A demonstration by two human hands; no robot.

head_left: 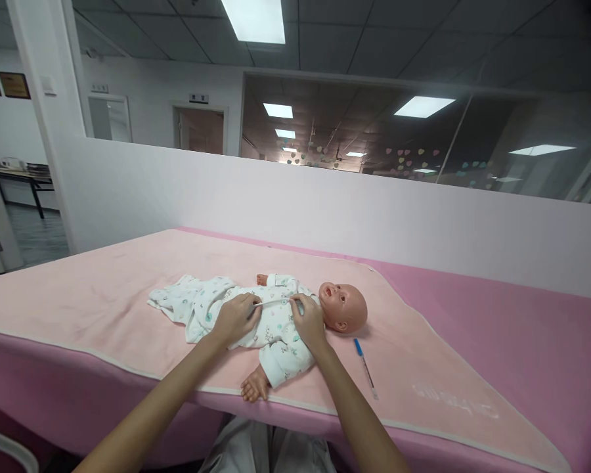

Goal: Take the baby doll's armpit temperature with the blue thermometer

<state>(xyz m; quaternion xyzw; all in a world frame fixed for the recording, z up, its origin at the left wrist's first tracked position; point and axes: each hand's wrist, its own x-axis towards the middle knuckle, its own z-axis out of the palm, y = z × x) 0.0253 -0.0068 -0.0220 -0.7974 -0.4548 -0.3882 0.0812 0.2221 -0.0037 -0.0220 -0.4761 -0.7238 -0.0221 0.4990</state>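
In the head view, my left hand [238,317] and right hand [308,320] each pinch an end of a thin white strip [274,303], thumbs closed against fingers, across the chest of a doll [276,326]. It lies on its back on a pink blanket [118,289], a blue-ended stick [366,369] near its head.

Forearms [174,394] are bare & the trousers [249,448] lt. grey.

Blanket [88,289] open left of doll [278,322]; blue-tipped stick [366,369] obstructs beside head [349,307].
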